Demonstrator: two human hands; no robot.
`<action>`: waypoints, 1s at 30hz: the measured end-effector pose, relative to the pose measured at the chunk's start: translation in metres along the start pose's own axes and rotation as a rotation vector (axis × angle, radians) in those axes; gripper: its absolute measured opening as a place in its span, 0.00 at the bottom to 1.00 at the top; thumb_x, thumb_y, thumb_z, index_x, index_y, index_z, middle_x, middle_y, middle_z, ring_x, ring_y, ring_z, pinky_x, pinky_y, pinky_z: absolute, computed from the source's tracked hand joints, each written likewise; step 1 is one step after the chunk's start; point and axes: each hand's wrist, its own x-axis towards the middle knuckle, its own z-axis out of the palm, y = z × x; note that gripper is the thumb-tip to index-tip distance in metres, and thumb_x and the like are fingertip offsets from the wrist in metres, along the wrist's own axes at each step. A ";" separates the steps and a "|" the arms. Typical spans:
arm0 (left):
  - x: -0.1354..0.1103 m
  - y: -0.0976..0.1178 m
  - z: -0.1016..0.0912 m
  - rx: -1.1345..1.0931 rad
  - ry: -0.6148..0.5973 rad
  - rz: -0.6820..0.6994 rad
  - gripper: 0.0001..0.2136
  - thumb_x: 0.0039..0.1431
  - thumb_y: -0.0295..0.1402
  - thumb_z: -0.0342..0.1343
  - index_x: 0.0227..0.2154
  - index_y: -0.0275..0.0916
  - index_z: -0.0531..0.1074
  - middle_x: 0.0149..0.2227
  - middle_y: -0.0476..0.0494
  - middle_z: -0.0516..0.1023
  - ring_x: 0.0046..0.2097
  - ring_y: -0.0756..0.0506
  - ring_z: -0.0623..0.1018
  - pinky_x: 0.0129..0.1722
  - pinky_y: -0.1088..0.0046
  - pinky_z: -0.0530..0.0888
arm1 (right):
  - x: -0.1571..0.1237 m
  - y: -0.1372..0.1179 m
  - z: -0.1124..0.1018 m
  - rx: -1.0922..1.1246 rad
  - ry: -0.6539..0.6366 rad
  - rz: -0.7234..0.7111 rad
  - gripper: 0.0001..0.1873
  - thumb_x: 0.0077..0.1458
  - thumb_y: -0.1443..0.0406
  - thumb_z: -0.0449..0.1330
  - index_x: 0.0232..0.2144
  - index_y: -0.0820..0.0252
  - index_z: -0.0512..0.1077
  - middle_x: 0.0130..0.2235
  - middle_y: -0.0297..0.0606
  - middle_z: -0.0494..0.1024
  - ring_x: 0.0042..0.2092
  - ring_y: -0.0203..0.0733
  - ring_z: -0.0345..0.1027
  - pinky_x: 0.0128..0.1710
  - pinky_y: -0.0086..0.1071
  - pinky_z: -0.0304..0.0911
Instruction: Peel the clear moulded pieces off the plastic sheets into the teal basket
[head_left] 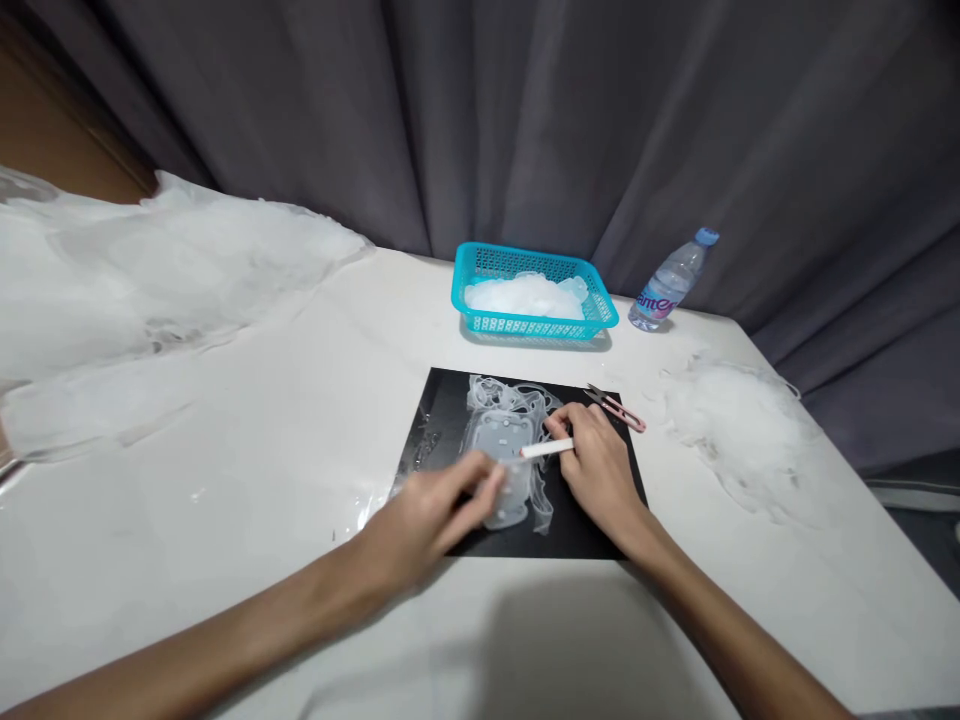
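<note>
My right hand (596,460) is closed around a slim white stick-like tool (547,448) with a reddish tip pointing left; its exact kind does not show. My left hand (442,510), slightly blurred, pinches near that tip. Something thin and translucent seems to run from its fingers, too faint to name. Beneath both hands, a translucent molded plastic piece (504,438) lies on a black mat (577,530). Tangled clear trimmings (499,393) lie along its top and right side. Pink-handled thread snips (616,408) rest at the mat's upper right corner, beyond my right hand.
Behind the mat stands a blue basket (536,328) holding translucent white pieces. A water bottle (670,285) is to its right. A large heap of translucent plastic (172,260) covers the table's left; a smaller pile (742,425) lies right. Grey curtains (510,120) hang behind the table.
</note>
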 end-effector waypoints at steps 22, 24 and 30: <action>0.013 -0.005 -0.003 -0.275 0.002 -0.272 0.12 0.68 0.41 0.59 0.34 0.37 0.75 0.29 0.49 0.80 0.30 0.49 0.78 0.30 0.76 0.74 | -0.009 -0.026 -0.018 0.650 -0.224 0.140 0.07 0.65 0.62 0.63 0.40 0.54 0.82 0.33 0.35 0.77 0.36 0.41 0.66 0.37 0.33 0.61; 0.007 -0.007 -0.004 -0.022 0.022 0.018 0.08 0.71 0.34 0.55 0.37 0.38 0.77 0.32 0.46 0.83 0.32 0.47 0.81 0.32 0.75 0.77 | -0.010 -0.029 -0.014 0.580 -0.177 0.153 0.08 0.65 0.62 0.62 0.39 0.55 0.82 0.32 0.35 0.77 0.35 0.42 0.67 0.36 0.34 0.61; -0.007 -0.010 -0.002 0.282 0.131 0.569 0.14 0.68 0.20 0.55 0.51 0.39 0.77 0.51 0.36 0.85 0.54 0.40 0.83 0.55 0.66 0.80 | -0.005 -0.023 0.001 0.187 -0.019 0.148 0.09 0.68 0.64 0.56 0.38 0.55 0.76 0.38 0.39 0.82 0.41 0.49 0.71 0.42 0.38 0.61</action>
